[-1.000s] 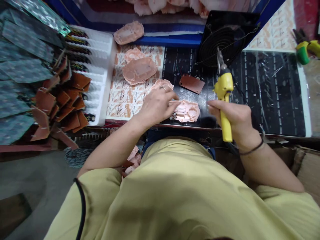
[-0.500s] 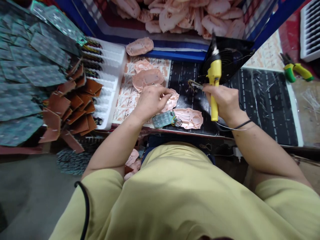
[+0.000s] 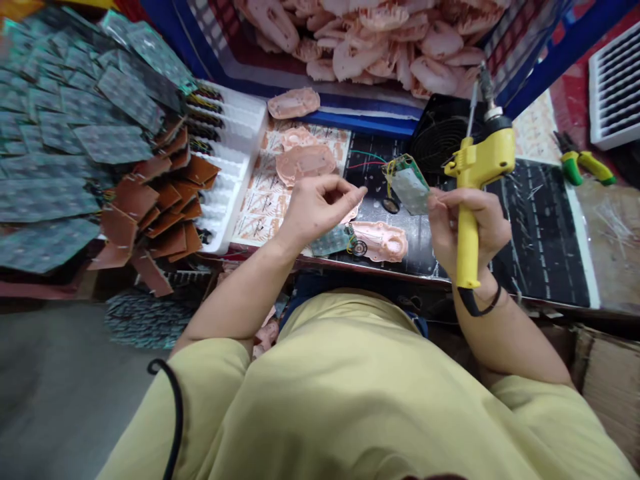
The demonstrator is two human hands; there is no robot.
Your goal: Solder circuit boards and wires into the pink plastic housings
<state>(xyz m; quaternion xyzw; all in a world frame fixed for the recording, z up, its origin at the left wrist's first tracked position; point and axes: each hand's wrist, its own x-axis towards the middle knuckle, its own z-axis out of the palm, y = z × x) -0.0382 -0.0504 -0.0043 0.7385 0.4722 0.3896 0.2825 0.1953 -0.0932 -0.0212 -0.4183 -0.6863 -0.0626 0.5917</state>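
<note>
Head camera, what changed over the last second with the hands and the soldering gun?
The right hand lifted a green circuit board off the mat while keeping the yellow soldering gun. The left hand rose off the pink shell, empty. The shell stayed put.

Pile of green circuit boards (image 3: 75, 133), brown boards (image 3: 160, 200), white tray (image 3: 235, 153), black fan (image 3: 440, 137), green-handled pliers (image 3: 583, 163)

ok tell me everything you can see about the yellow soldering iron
The soldering iron is pistol-shaped, with a yellow, plastic-looking body, a long straight grip and a short trigger-like lug at the front. A silver collar and a thin metal tip point up and away. A black cord leaves the bottom of the grip. The right hand holds it upright above the black mat, fingers wrapped round the grip, while also pinching a small green circuit board.
</note>
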